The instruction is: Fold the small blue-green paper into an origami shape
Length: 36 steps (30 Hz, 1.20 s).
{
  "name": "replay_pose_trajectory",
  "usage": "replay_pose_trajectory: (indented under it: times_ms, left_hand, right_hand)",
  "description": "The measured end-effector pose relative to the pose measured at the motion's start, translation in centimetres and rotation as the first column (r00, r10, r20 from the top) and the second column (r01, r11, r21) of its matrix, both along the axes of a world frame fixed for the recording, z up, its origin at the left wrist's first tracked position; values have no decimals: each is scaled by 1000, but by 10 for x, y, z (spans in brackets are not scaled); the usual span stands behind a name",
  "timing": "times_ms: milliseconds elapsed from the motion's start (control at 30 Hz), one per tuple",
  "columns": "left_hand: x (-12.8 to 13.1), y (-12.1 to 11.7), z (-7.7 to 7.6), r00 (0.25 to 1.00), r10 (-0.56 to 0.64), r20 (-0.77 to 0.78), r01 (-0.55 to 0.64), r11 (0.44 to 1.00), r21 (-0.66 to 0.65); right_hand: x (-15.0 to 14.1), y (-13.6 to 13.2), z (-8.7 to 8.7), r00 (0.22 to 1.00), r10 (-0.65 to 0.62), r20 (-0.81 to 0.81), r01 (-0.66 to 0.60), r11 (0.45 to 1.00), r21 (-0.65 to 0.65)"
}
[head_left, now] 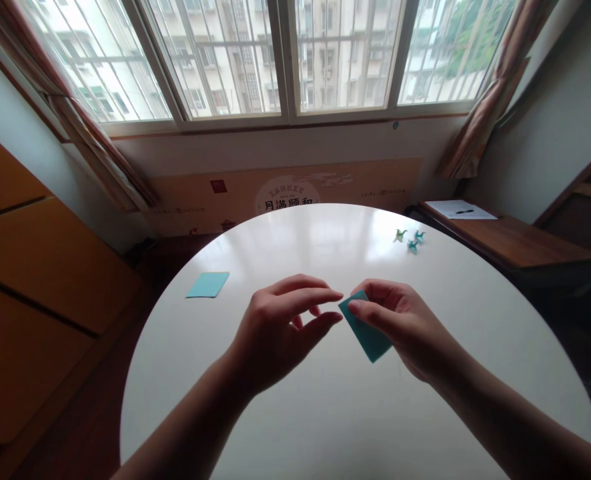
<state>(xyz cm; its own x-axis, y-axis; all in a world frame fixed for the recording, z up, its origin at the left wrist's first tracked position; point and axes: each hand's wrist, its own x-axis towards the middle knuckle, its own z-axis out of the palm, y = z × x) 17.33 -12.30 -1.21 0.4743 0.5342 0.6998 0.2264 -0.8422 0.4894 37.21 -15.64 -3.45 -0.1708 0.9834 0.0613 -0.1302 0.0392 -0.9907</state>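
My right hand (405, 327) pinches a small teal sheet of paper (369, 337) above the round white table (325, 413), thumb and fingers closed on its upper corner. My left hand (280, 330) hovers just left of the paper with fingers apart and slightly curled; its fingertips come close to the paper's corner, and it holds nothing. A second light-blue sheet (208, 284) lies flat on the table at the left. Three small folded paper figures (409, 239) stand on the far right part of the table.
A dark wooden side table (520, 243) at the right carries white paper (459, 209) and a pen. An orange wooden cabinet (35, 280) stands at the left. A barred window (285, 60) with curtains fills the far wall.
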Motion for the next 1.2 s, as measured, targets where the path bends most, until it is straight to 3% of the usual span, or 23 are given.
replay_pose_trajectory:
  times_ms: [100, 567, 1200]
  left_hand:
    - [-1, 1, -1, 999, 23, -26, -21, 997, 75]
    - [0, -4, 0, 993, 83, -79, -66, 978, 197]
    - [3, -6, -2, 993, 105, -53, -91, 974, 209]
  right_hand:
    - [0, 0, -1, 1000, 24, -11, -24, 1000, 10]
    - [-3, -1, 1, 999, 29, -26, -28, 999, 14]
    - [-3, -1, 0, 1000, -3, 3, 3, 1000, 26]
